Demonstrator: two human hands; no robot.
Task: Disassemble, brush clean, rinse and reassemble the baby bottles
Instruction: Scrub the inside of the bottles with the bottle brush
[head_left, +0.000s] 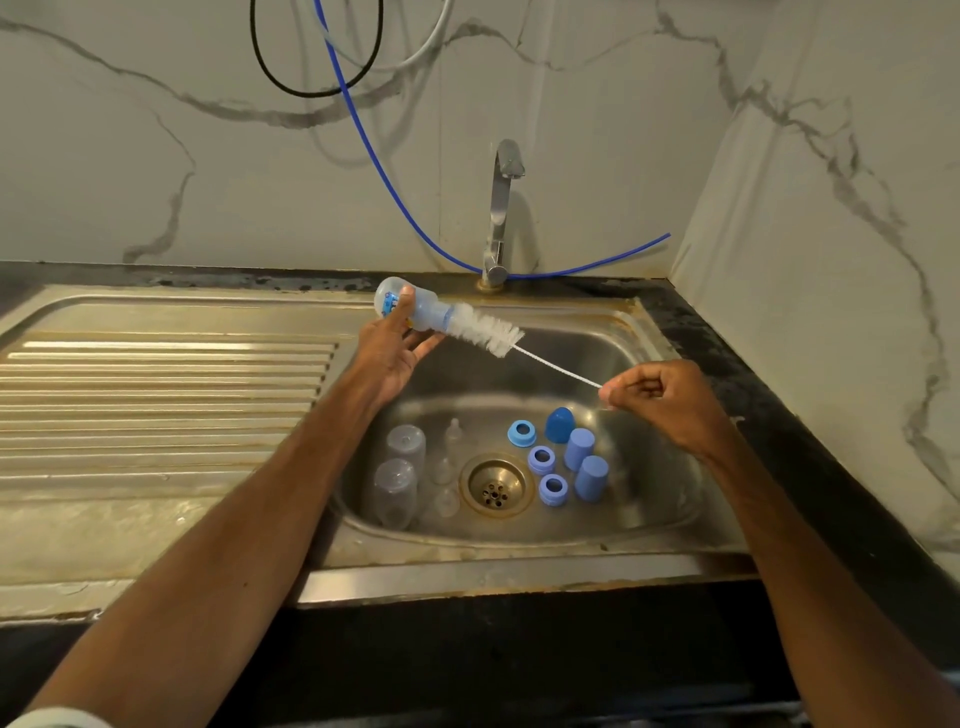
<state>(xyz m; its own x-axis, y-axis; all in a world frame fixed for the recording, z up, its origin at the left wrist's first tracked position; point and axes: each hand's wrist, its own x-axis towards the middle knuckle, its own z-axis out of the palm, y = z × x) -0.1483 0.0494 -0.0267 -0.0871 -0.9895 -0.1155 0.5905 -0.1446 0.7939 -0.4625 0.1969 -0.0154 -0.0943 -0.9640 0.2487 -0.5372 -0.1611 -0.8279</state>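
Bottle (434, 313) over hidden tip of brush (488, 332)

A chrome tap (501, 208) stands behind a steel sink (519, 553), with a ribbed drainboard (156, 395) to its left, dark speckled worktop (763, 410) to its right, pale grey-veined marble-look walls (156, 182) behind and right of it, and a blue hose (374, 155), black cable (311, 95) and white hose (415, 61) hanging above.

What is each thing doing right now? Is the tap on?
Tap, off, no water running.
Printed bottle, uncapped, tilted, held in the left grip.
Brush, bristles mostly outside that bottle's mouth, wire pinched by the right grip.
Clear bottles, uncapped, in the sink.
Rings, loose beside the drain.
Caps, off, standing beside the rings.
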